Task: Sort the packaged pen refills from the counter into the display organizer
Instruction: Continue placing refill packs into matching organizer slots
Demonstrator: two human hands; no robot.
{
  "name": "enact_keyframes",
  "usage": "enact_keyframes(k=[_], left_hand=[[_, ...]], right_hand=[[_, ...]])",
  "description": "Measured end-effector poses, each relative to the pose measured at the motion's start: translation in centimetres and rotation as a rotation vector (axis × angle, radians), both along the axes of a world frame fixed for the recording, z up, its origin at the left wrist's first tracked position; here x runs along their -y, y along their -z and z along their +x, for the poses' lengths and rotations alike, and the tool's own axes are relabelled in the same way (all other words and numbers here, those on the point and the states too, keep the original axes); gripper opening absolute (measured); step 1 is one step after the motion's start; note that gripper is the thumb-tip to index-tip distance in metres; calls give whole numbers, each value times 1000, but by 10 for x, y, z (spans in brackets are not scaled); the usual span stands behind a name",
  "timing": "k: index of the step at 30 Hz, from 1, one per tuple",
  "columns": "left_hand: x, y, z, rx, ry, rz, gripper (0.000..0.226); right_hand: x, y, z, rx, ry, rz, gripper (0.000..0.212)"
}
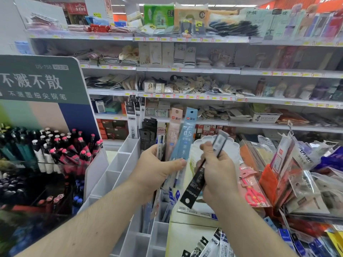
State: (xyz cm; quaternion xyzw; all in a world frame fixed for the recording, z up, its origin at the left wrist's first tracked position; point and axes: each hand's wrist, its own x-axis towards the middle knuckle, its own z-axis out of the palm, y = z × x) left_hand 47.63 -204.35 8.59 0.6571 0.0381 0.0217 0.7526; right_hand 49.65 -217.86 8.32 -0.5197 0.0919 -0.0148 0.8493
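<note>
Blue refill pack: a long pale-blue packet [187, 138] marked 0.5, standing upright in the left hand, its hang-hole end at the top.
Pink refill pack: a pale pink packet [173, 134], also marked 0.5, just left of the blue one in the same fan.
Left hand: the left hand [157, 169] grips a fan of upright packets, thumb pressed across the front of the blue one, fingers curled round behind.
Black refill pack: a narrow black packet [198, 179], tilted, its hang-hole end low and toward the viewer, its top blurred.
Right hand: the right hand [219, 173] pinches the black packet between thumb and curled fingers, just right of the left hand.
Display organizer: a white divided organizer [118, 164] below and left of the hands; black packets [134, 115] stand in its far slots.
Counter: the counter [187, 236] at near right carries more loose packets [213, 242].
Pens: a rack of black and pink-capped pens [61, 151] at left.
Scissors: pink scissors [252, 191] in a packet, right of the right hand.
Shelves: store shelves [185, 70] of goods fill the far side.
</note>
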Motion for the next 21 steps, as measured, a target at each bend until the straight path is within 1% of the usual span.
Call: enact_keyframes(k=[1,3,5,7,9,13,17,19,21], left_hand=[[-1,0,1,-4,3,-9,34],[-2,1,2,-7,19,-2,32],[-1,2,1,0,50,39,29],[0,3,1,5,92,71,28],[0,3,1,-9,127,67,26],[-2,2,0,-47,123,52,18],[-2,1,2,-67,60,21,20],[-2,1,3,-77,34,9,31],[-2,1,3,-91,58,10,41]], right_hand=[[5,-1,1,-13,28,11,19],[12,-4,2,4,15,-24,16],[13,-6,-2,46,-65,-124,9],[10,-9,-6,96,-154,-255,7],[7,-10,-6,114,-183,-292,2],[11,-4,2,51,-143,-246,16],[16,1,6,45,-130,-83,21],[15,2,6,53,-156,-44,22],[12,2,6,63,-182,-77,23]])
